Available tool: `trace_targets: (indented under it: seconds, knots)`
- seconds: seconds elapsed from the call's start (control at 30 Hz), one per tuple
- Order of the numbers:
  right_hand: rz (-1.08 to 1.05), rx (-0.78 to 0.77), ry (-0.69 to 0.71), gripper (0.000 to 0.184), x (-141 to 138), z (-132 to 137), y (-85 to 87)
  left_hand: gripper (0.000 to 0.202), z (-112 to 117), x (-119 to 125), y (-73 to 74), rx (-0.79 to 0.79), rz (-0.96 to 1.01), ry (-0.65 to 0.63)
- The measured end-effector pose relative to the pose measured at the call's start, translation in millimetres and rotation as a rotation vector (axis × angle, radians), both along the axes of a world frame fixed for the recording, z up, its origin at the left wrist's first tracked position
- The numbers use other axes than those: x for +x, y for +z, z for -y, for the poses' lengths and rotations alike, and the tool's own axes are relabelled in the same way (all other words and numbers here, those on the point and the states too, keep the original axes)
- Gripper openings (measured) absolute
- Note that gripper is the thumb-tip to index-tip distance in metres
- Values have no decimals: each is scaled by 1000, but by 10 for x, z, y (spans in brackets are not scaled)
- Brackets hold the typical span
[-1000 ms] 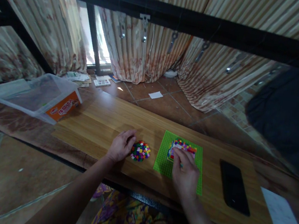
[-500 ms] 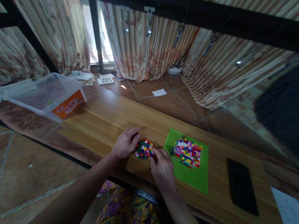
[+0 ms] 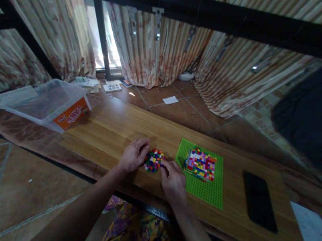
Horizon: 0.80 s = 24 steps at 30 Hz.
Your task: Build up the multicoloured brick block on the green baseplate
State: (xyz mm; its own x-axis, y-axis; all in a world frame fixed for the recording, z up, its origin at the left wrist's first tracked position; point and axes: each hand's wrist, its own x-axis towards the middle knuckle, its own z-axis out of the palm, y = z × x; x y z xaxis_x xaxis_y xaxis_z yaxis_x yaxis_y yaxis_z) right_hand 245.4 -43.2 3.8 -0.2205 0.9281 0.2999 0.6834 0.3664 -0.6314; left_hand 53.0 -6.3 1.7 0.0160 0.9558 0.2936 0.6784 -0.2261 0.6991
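A round pile of small coloured toy bricks [image 3: 153, 161] lies on the wooden board. Against its left side rests my left hand [image 3: 133, 155], fingers loosely curved and thumb apart, holding nothing. My right hand [image 3: 174, 180] is at the pile's right edge with thumb and forefinger pinched together; what sits between the tips is too small to make out. Just right of that hand lies a green studded baseplate [image 3: 206, 195]. A block of multicoloured bricks [image 3: 201, 164], several layers high, stands on its upper part.
A clear plastic box [image 3: 42, 97] with an orange label stands at the board's left end. On the right lie a black phone [image 3: 260, 201] and a white paper sheet [image 3: 313, 232]. A dark metal bar [image 3: 179, 7] crosses the view above the wooden board [image 3: 111, 123].
My right hand's pinched fingertips have shifted slightly left along the pile's edge. The view has moved a little; my left hand keeps its place by the bricks.
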Motion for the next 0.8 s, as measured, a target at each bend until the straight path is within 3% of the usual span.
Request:
trace_targets:
  seconds: [0.4,0.6,0.8]
  knots:
    - [66,-20,12,18,-22,7,8,30,-6,3,-11,13,6,7]
    - [-112,-65,-44,19,73,78,298,29,3,7,8,5,10,7]
    - [-222,35,-201,23,532,-99,563,32,-5,-1,28,4,2,11]
